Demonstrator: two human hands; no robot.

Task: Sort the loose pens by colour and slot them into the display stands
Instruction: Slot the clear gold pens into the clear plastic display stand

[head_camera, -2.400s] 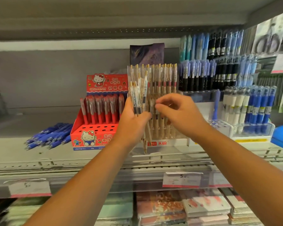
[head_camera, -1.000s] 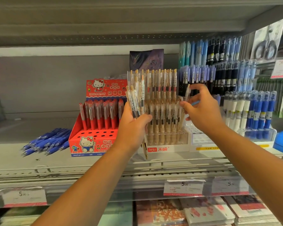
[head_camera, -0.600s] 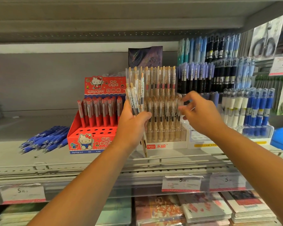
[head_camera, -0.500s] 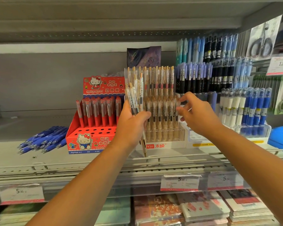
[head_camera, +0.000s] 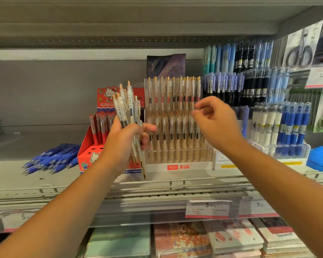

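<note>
— On the pen shelf, head view: report hand status.

— My left hand (head_camera: 123, 144) is clamped round a bundle of clear pens (head_camera: 128, 116), fanned upward, just left of the clear tiered stand (head_camera: 179, 167). My right hand (head_camera: 218, 123) hovers before the stand's pen rows, fingers loosely curled, with no pen visible in it. The hands are apart.

— Failure modes?

— Three, by my estimate.
1. One pen hangs lower than the rest, tip down near the shelf rail (head_camera: 175, 183). Smooth barrels slide on each other, so a slack grip could drop it.
2. Ink colour shows only as a narrow dark or reddish band inside each barrel. A hasty reading puts a pen in the wrong group.
3. The stand looks nearly full. A gold clip could snag a neighbour, and a hard push could shift the light stand backward.

— Materials and shapes?

— Pens: slim transparent plastic cylinders, gold-toned clips and plungers, frosted grip sections.
Stand: clear rigid plastic, stepped in tiers, white front strip.
Beside it, the red Hello Kitty box (head_camera: 86, 151): printed card, round punched holes, several vacant.
Loose blue pens (head_camera: 50, 159): glossy opaque barrels, heaped flat on the matte grey shelf (head_camera: 17, 175), well left of both hands, not yet sorted.
</note>
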